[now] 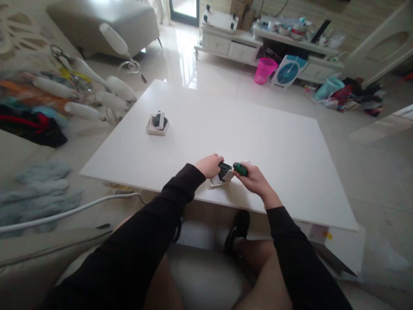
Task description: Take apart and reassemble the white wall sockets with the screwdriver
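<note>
Near the front edge of the white table (258,129), my left hand (209,165) grips a black plastic part (225,169), with fingers closed on its upper left side. My right hand (256,180) is wrapped round a screwdriver (240,168) with a green and black handle; its shaft cannot be made out. Between the hands, a small white plate (228,175) stands tilted against the black part. Below them a shallow white tray-like piece (220,182) rests on the table, partly covered. A pale piece behind my right hand is mostly hidden.
Farther left on the table sits a small white box (156,130) with black parts and a white plate in it. A white chandelier (109,92) reaches in at the left. Across the floor are a pink basket (264,71), a blue fan (288,72) and a cabinet (232,46).
</note>
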{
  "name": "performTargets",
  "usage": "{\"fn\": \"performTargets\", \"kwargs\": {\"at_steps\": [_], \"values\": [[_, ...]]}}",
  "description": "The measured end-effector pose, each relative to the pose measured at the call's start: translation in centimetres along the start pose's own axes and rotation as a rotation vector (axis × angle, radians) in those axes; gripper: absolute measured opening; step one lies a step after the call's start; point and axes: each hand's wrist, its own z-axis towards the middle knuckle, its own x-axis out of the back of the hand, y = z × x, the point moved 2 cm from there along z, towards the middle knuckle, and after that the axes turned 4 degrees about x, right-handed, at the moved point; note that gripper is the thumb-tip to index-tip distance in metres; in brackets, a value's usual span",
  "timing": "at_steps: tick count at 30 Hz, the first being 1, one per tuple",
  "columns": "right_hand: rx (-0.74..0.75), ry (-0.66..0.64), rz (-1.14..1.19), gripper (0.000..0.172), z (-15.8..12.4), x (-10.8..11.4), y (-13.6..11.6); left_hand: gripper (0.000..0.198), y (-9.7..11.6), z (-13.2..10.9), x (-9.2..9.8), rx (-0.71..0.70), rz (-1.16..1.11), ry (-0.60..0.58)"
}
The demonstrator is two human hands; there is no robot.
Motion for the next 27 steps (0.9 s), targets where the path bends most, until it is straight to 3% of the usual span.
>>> {"fn": "performTargets", "kwargs": {"at_steps": [4,6,9,12,14,18,27], "values": [[-0.001,-0.094,-0.063,0.013,0.0,-1.1,-0.1,0.043,-0.1,0.1,-0.2,-0.005,0.001,0.008],[0.0,-0.057,-0.078,0.014,0.2,-1.2,0.0,0.042,-0.2,0.2,-0.3,-0.005,0.006,0.011],[-0.055,0.171,-0.149,0.013,0.4,-0.5,0.7,0.042,-0.3,0.2,-0.4,-0.005,0.011,0.01],[-0.288,0.444,-0.23,0.012,0.2,0.6,2.4,0.044,-0.3,0.2,-0.3,0.001,0.006,-0.003],[-0.456,0.5,-0.254,0.012,-0.1,1.0,3.8,0.046,-0.2,0.1,-0.2,0.014,0.006,-0.015],[-0.619,0.36,-0.318,0.02,-0.6,0.2,6.1,0.049,-0.1,0.2,0.0,0.034,0.011,-0.033],[-0.645,0.226,-0.471,0.032,0.0,-1.8,6.8,0.049,-0.1,0.8,-0.1,0.016,-0.006,-0.026]]}}
